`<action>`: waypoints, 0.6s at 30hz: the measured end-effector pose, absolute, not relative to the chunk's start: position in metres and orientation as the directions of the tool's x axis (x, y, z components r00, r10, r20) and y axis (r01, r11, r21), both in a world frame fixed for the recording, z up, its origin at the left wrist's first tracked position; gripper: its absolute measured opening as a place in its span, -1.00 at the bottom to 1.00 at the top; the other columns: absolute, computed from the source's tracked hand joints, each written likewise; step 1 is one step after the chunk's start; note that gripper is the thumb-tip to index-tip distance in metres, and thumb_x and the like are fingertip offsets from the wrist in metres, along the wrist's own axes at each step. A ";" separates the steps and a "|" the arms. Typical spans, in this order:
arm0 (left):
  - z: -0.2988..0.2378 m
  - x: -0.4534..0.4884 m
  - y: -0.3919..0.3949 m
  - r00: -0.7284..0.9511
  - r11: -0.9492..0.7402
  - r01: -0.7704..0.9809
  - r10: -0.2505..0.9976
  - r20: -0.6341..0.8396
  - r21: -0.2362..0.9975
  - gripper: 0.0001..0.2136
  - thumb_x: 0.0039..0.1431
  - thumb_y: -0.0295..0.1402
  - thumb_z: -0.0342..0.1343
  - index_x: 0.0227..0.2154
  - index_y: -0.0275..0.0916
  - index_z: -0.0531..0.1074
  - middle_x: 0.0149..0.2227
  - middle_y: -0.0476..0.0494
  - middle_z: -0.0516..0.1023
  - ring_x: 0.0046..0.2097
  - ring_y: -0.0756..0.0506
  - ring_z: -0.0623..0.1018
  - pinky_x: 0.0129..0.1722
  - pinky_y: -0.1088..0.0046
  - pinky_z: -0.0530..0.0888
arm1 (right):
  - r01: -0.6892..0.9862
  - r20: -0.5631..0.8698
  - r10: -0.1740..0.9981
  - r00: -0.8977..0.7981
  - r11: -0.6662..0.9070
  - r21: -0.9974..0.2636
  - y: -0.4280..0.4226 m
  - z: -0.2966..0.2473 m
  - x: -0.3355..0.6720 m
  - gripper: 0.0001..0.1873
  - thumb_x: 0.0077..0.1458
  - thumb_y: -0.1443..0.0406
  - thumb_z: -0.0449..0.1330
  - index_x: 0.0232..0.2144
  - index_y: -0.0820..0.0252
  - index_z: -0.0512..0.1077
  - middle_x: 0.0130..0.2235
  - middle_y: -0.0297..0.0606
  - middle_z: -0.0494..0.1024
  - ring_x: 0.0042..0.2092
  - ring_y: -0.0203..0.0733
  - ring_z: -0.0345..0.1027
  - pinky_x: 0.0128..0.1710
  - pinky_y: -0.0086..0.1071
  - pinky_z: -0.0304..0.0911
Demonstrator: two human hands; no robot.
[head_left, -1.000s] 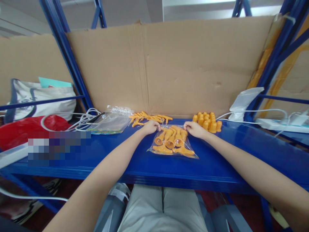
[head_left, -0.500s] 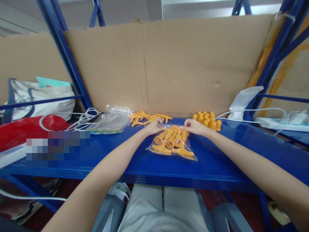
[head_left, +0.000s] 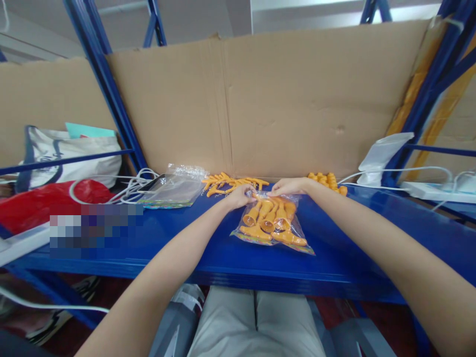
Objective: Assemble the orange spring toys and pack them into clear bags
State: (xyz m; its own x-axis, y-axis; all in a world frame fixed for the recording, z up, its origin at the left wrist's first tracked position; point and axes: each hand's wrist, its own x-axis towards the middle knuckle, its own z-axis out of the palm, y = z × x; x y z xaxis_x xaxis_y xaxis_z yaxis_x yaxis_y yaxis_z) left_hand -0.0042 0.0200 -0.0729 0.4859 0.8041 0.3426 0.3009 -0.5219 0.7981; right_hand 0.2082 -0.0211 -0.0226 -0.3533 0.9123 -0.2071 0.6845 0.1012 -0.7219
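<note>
A clear plastic bag (head_left: 302, 229) lies on the blue table, its far edge at my hands. Inside are several orange plastic pieces (head_left: 268, 218), some flared like small horns and others curved along the near side. My left hand (head_left: 241, 196) pinches the bag's far left corner, fingers closed. Close beside it, my right hand (head_left: 289, 187) is closed at the far edge of the bag, its fingertips partly hidden. Behind my left hand sits a pile of thin branching orange pieces (head_left: 219, 182).
Flat clear bags (head_left: 173, 186) lie to the left, near white cables (head_left: 139, 178) and a red bag (head_left: 89, 191). Short orange pieces (head_left: 327, 180) stand at the back right, partly behind my right arm. Cardboard (head_left: 282, 104) closes off the back, between blue posts (head_left: 111, 94).
My right hand has slid left along the bag's far edge, from its right corner to beside my left hand. My left hand stays at its corner. The view has shifted slightly.
</note>
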 end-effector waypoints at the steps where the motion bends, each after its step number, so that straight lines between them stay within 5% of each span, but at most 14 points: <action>1: -0.072 -0.004 0.019 0.481 -0.508 0.268 0.807 0.343 0.819 -0.80 -0.24 -0.61 0.21 -0.49 -0.29 0.39 -0.49 0.08 0.42 -0.42 0.03 0.43 -0.33 0.50 0.40 | 0.662 -0.257 0.888 -0.381 0.068 -0.746 -0.019 -0.023 0.206 -0.53 -0.31 -0.02 0.40 -0.49 0.25 0.45 -0.44 -0.25 0.55 -0.34 -0.19 0.42 -0.34 -0.38 0.31; 9: -0.063 0.004 0.008 0.462 -0.521 0.033 0.765 0.449 0.853 -0.76 -0.16 -0.65 0.17 -0.37 -0.31 0.40 -0.42 0.03 0.48 -0.47 0.10 0.43 -0.39 0.57 0.39 | 0.505 -0.435 0.715 -0.548 -0.132 -0.853 -0.022 -0.029 0.205 -0.59 -0.07 0.07 0.31 -0.29 0.30 0.44 -0.23 -0.06 0.60 -0.11 -0.07 0.48 -0.11 -0.21 0.39; 18: -0.064 0.009 0.005 0.382 -0.554 0.001 0.770 0.512 0.832 -0.69 -0.14 -0.65 0.20 -0.28 -0.29 0.39 -0.39 0.06 0.44 -0.50 0.14 0.41 -0.43 0.63 0.36 | 0.315 -0.297 0.678 -0.673 -0.100 -0.944 -0.019 -0.043 0.218 -0.62 -0.01 0.15 0.31 -0.20 0.30 0.44 -0.15 -0.11 0.59 -0.16 -0.18 0.51 -0.03 -0.30 0.36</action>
